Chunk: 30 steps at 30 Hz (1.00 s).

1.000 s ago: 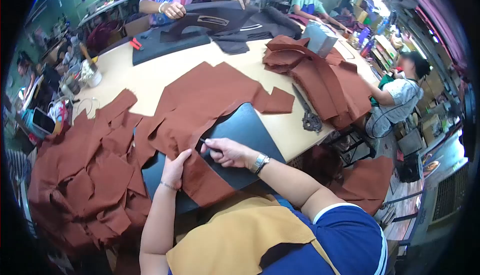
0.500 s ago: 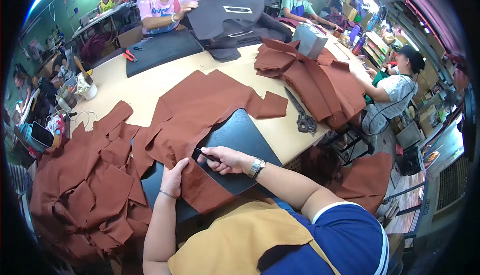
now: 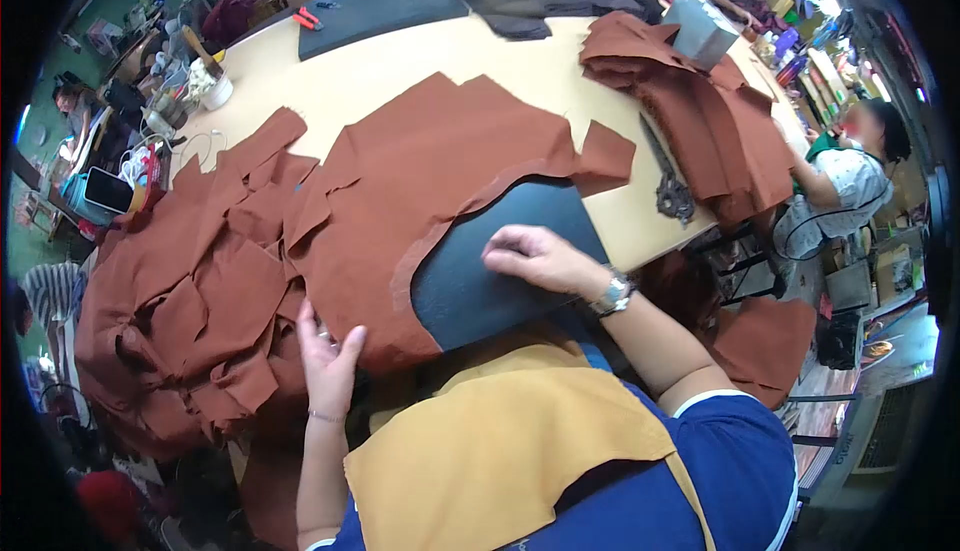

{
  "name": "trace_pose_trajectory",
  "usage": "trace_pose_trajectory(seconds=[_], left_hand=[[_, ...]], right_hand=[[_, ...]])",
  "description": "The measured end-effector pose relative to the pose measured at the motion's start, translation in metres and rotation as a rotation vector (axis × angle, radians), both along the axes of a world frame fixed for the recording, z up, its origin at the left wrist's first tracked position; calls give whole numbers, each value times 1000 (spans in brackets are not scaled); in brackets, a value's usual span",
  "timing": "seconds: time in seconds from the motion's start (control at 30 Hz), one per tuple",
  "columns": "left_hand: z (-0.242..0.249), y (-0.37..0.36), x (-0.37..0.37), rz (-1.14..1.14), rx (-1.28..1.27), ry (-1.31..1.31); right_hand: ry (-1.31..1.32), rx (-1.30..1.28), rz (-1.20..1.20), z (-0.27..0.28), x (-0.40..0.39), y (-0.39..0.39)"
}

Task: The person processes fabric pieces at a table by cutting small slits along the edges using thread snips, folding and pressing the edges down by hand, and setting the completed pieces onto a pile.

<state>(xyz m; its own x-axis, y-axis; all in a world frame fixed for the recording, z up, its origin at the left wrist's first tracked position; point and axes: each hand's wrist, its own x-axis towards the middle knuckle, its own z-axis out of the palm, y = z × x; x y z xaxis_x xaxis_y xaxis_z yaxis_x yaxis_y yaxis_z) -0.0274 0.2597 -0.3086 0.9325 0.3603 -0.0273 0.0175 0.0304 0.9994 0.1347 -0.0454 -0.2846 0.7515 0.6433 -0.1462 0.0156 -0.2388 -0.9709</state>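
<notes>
A rust-brown cut fabric piece (image 3: pixel 440 151) lies spread over a dark board (image 3: pixel 510 251), with a paler strip along its curved edge. My left hand (image 3: pixel 328 361) is at the fabric's near left edge, thumb and fingers apart; whether it touches the cloth is hard to tell. Above the bare part of the board, my right hand (image 3: pixel 545 259) is closed with its fingers curled in. Anything inside those fingers is hidden. A watch is on the right wrist.
Crumpled rust-brown fabric (image 3: pixel 190 301) is heaped at left. Large dark scissors (image 3: pixel 672 191) lie beside stacked brown pieces (image 3: pixel 710 131), weighted by a grey metal block (image 3: pixel 703 29). Red-handled cutters (image 3: pixel 307 19) rest on another dark board (image 3: pixel 385 13). Co-workers sit or stand around the table.
My right hand has moved right, off the fabric edge; the small dark tool it held no longer shows. My left hand has shifted to the left edge and loosened. The view has tilted down.
</notes>
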Motion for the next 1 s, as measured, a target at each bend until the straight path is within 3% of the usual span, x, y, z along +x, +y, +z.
trace_pose_trajectory(seconds=[0.03,0.13,0.17,0.23,0.3,0.37,0.43,0.5,0.63,0.77,0.9,1.0], left_hand=[[-1,8,-12,84,-2,-3],[37,5,-12,442,647,-221],[51,3,-2,362,759,-295],[76,-12,37,148,910,-438],[85,-41,89,-118,954,-481],[52,-56,146,-331,990,-516],[6,-58,186,-427,1115,-322],[-10,-62,204,-424,1282,-94],[-19,-50,204,-484,1324,22],[-15,-38,195,-458,1320,55],[-13,-29,189,-443,1342,70],[7,-40,189,-400,1391,131]], right_hand=[[46,-45,-34,12,2,-8],[132,12,-260,-1,22,-37],[180,2,-332,-4,31,-43],[293,226,-421,-8,39,-46],[204,130,-434,-3,40,-38],[-358,-46,-397,-20,40,-23],[-663,-222,-295,-13,32,-5],[-865,-206,-228,-16,32,13],[-758,-260,-172,-25,46,37],[-991,-161,32,-26,54,41],[-1126,-267,214,-24,48,19],[-776,-150,-138,-21,27,1]])
